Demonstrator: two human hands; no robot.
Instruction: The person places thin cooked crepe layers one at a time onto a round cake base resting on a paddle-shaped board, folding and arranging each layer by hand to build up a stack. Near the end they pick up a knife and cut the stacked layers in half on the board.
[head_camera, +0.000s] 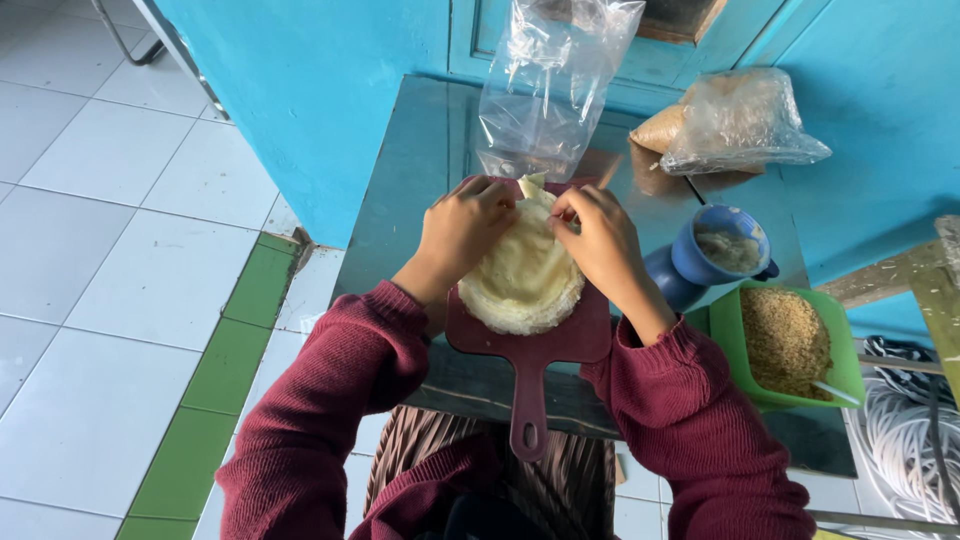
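Note:
A stack of thin pale round wrappers (524, 275) lies on a dark red cutting board (565, 338) whose handle points toward me. My left hand (462, 228) pinches the far left edge of the top wrapper. My right hand (597, 236) grips the far right edge of the same sheet. A small flap of the wrapper sticks up between my fingertips at the far side of the stack.
The board rests on a small metal table (410, 170) against a blue wall. A clear plastic bag (548, 85) stands behind it, with a bag of crumbs (735, 122), a blue mug (715, 255) and a green container of breadcrumbs (788, 345) on the right. White tiled floor lies left.

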